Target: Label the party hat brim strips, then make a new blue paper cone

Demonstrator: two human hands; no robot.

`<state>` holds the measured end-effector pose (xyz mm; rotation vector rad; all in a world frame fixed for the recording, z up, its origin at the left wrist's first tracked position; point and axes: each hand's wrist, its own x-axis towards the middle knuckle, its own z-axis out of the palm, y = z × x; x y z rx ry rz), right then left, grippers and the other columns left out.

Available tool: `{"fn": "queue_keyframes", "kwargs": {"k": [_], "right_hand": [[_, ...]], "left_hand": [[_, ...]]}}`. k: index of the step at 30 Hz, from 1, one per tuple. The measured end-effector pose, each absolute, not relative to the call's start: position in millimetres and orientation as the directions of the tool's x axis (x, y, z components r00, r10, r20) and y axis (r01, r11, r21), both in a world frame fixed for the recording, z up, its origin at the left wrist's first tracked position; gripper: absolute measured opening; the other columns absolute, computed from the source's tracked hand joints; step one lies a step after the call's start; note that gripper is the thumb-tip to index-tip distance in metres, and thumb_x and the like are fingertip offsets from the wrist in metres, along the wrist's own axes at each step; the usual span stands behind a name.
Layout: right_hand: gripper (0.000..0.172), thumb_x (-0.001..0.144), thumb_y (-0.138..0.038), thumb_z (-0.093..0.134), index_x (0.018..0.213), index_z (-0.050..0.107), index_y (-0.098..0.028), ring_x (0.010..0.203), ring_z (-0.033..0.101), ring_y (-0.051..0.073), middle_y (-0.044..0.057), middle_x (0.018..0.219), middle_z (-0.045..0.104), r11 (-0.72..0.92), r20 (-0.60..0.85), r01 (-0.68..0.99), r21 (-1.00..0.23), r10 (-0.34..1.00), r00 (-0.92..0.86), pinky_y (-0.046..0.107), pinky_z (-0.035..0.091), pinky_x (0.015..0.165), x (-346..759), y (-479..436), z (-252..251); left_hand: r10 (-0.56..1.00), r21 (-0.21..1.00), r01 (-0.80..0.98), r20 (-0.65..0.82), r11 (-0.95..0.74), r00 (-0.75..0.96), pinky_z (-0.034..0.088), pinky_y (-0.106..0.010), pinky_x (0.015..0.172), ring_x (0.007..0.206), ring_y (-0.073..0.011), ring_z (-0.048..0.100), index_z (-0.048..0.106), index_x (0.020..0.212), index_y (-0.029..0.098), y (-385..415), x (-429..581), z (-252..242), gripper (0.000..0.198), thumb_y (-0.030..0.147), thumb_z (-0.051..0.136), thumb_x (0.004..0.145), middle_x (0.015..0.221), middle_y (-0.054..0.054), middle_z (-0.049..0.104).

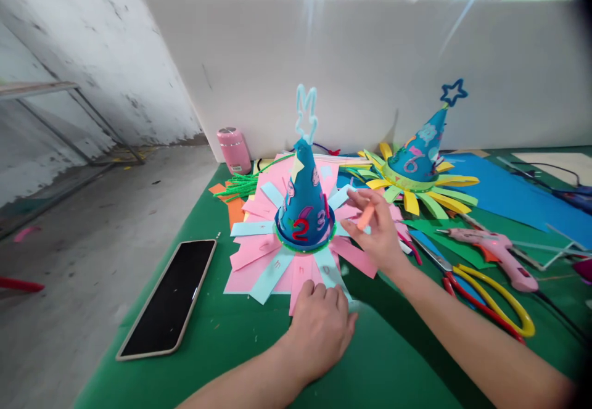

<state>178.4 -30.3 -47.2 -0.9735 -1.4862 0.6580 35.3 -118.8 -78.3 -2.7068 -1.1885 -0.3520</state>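
Note:
A blue cone party hat [303, 193] stands upright, trimmed with numbers and a pale blue bunny-ear wire topper [306, 110]. Pink and light blue paper strips fan out round its base, some bearing letters, such as a light blue strip [272, 273]. My left hand [319, 322] rests curled over the front strip ends, its fingertips hidden beneath it. To the right of the hat, my right hand [379, 233] pinches a short orange stick [366, 216] between thumb and fingers. That hand hovers over or beside the right-hand strips; I cannot tell whether it touches them.
A second blue hat [420, 150] with yellow and green strips stands back right. Scissors [481, 295] and a pink glue gun [497, 252] lie to the right. A phone [171, 298] lies left, with green pipe cleaners [240, 185] and a pink bottle [234, 151] behind.

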Motion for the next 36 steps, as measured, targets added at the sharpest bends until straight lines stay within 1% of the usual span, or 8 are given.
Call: {"fn": "queue_keyframes", "kwargs": {"k": [2,6,12,15,20,28,31,36], "right_hand": [[0.063,0.065,-0.034,0.069,0.116,0.034,-0.027,0.118,0.043,0.023,0.010,0.124,0.046,0.520,0.527,0.223,-0.825,0.849,-0.030,0.042,0.037,0.095,170.8,-12.5,-32.8],[0.079,0.060,-0.033,0.073,0.124,0.026,-0.026,0.125,0.034,0.022,0.004,0.093,0.057,0.551,0.516,0.179,-0.815,0.831,-0.208,0.042,0.031,0.100,154.0,18.4,-15.9],[0.073,0.061,-0.029,0.071,0.122,0.032,-0.024,0.094,0.057,0.018,-0.003,0.078,0.054,0.487,0.419,0.121,-0.865,0.834,-0.358,0.035,0.046,0.084,145.7,30.5,-14.2],[0.070,0.061,-0.028,0.071,0.120,0.035,-0.024,0.098,0.056,0.020,-0.004,0.074,0.055,0.508,0.435,0.139,-0.850,0.827,-0.357,0.036,0.045,0.085,147.1,24.0,-6.0],[0.068,0.061,-0.027,0.071,0.118,0.036,-0.024,0.094,0.057,0.019,0.003,0.105,0.057,0.656,0.586,0.199,-0.728,0.746,-0.315,0.032,0.045,0.083,148.4,11.1,27.6],[0.062,0.070,-0.040,0.059,0.122,0.029,-0.023,0.090,0.058,0.021,0.000,0.096,0.054,0.689,0.764,0.494,-0.531,0.641,-0.073,0.036,0.043,0.078,142.8,-7.0,93.5],[0.062,0.070,-0.042,0.059,0.122,0.030,-0.021,0.092,0.056,0.025,0.003,0.095,0.056,0.618,0.749,0.586,-0.524,0.662,-0.029,0.037,0.042,0.077,134.1,-3.6,83.7],[0.066,0.063,-0.043,0.064,0.119,0.038,-0.020,0.088,0.056,0.029,0.008,0.092,0.061,0.445,0.646,0.732,-0.517,0.763,-0.008,0.042,0.040,0.075,122.4,10.0,21.8]], "left_hand": [[0.700,-0.061,0.742,0.287,-0.668,0.654,0.039,-0.037,0.056,0.061,-0.0219,0.054,0.060,0.091,0.010,-119.1,34.9,-79.5,0.030,0.032,0.042,0.080,0.069,-0.007,0.060],[0.697,-0.067,0.747,0.311,-0.662,0.646,0.037,-0.036,0.055,0.059,-0.0216,0.053,0.060,0.090,0.009,-119.4,33.5,-79.7,0.030,0.031,0.041,0.081,0.065,-0.006,0.058],[0.660,-0.060,0.729,0.379,-0.682,0.649,0.035,-0.035,0.054,0.058,-0.0196,0.050,0.060,0.080,0.013,-121.9,30.9,-78.4,0.026,0.030,0.042,0.081,0.061,-0.004,0.055],[0.605,-0.058,0.690,0.430,-0.722,0.670,0.036,-0.036,0.058,0.060,-0.0191,0.050,0.059,0.090,0.011,-125.0,29.2,-74.8,0.030,0.033,0.042,0.082,0.066,-0.005,0.057],[0.456,-0.043,0.589,0.589,-0.807,0.667,0.036,-0.041,0.071,0.064,-0.0189,0.051,0.058,0.098,0.010,-135.7,25.3,-63.6,0.028,0.027,0.046,0.079,0.068,-0.004,0.059],[0.410,-0.044,0.604,0.695,-0.796,0.591,0.033,-0.041,0.075,0.068,-0.0179,0.051,0.059,0.098,0.013,-140.4,23.4,-60.8,0.027,0.027,0.048,0.078,0.064,-0.002,0.058],[0.430,-0.015,0.626,0.714,-0.780,0.553,0.034,-0.041,0.074,0.067,-0.0185,0.050,0.059,0.098,0.012,-138.0,20.5,-59.1,0.027,0.026,0.050,0.077,0.064,-0.002,0.058],[0.487,0.029,0.664,0.703,-0.747,0.518,0.037,-0.040,0.074,0.067,-0.0184,0.051,0.061,0.092,0.012,-134.4,12.7,-54.5,0.024,0.025,0.047,0.078,0.062,-0.003,0.058]]}}
